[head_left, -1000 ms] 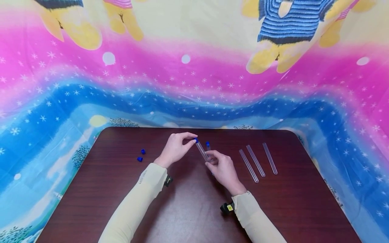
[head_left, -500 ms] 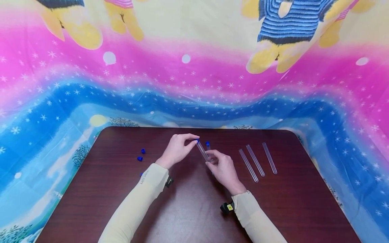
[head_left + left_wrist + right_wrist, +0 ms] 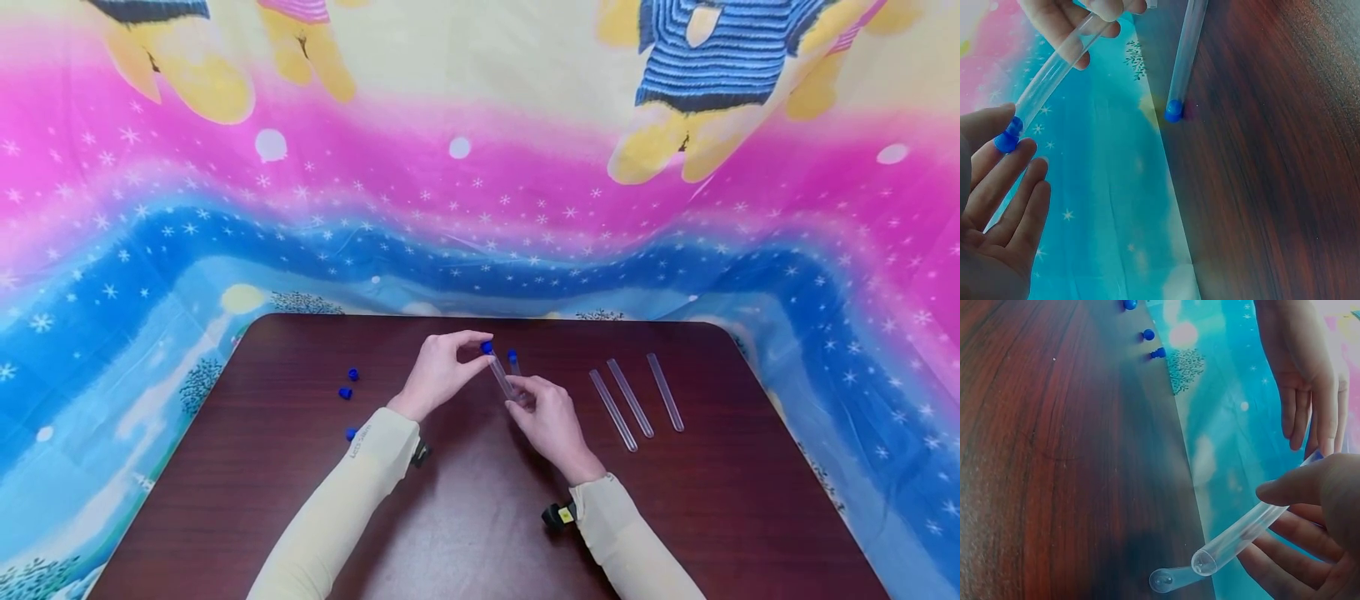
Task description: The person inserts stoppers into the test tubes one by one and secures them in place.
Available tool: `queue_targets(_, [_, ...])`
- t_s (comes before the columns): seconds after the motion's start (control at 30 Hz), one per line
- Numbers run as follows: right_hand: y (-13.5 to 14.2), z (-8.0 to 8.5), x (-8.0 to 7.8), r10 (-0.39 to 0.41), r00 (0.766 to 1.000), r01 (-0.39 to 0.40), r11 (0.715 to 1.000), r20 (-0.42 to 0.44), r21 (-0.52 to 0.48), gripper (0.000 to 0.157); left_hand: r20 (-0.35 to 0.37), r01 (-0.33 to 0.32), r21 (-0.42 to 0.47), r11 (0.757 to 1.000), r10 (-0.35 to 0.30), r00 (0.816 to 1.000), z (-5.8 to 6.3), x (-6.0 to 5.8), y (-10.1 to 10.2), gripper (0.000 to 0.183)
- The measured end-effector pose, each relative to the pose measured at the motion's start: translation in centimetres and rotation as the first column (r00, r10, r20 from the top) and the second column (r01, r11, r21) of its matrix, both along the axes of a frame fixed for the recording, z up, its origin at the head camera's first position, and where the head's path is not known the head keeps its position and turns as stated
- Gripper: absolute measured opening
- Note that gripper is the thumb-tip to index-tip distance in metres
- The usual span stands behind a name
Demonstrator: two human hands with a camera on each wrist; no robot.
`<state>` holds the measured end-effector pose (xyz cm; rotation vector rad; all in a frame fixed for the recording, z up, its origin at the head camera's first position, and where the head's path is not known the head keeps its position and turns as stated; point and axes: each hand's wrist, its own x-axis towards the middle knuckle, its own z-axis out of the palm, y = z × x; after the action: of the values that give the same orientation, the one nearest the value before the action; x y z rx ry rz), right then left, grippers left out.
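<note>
Left grip (image 3: 441,371): pinched the blue cap (image 3: 487,347) between thumb and finger.
Right grip (image 3: 551,417): pinched the held tube (image 3: 1047,81), thumb on one side, fingers on the other.
Held tube: slanted above the counter (image 3: 465,533), between the two grips, its rounded end jutting past the right grip.
Cap fit: the cap sat at the tube's mouth; how far in it went was hard to tell.
Capped tube (image 3: 1186,56): lay on the counter just beyond the right grip, partly hidden by it in the head view.
Open tubes (image 3: 631,398): three lay to the right of the right grip.
Loose caps (image 3: 345,393): three lay left of the left grip, one partly behind the sleeve (image 3: 360,492).
</note>
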<state>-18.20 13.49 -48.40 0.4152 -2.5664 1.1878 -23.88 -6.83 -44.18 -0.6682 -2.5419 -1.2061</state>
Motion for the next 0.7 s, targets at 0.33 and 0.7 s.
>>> queue_targets(0.33, [-0.42,0.26,-0.02,0.009,1.000,-0.009,1.000,-0.004,-0.004,0.034,-0.033,-0.007,0.005,1.000,0.007,0.999,-0.28,-0.01,0.16,0.039])
queue_targets(0.7, [-0.64,-0.23,-0.19,-0.018,1.000,0.018,1.000,0.003,0.004,0.034,-0.089,-0.009,0.011,1.000,0.009,0.996,-0.36,-0.09,0.38,0.039])
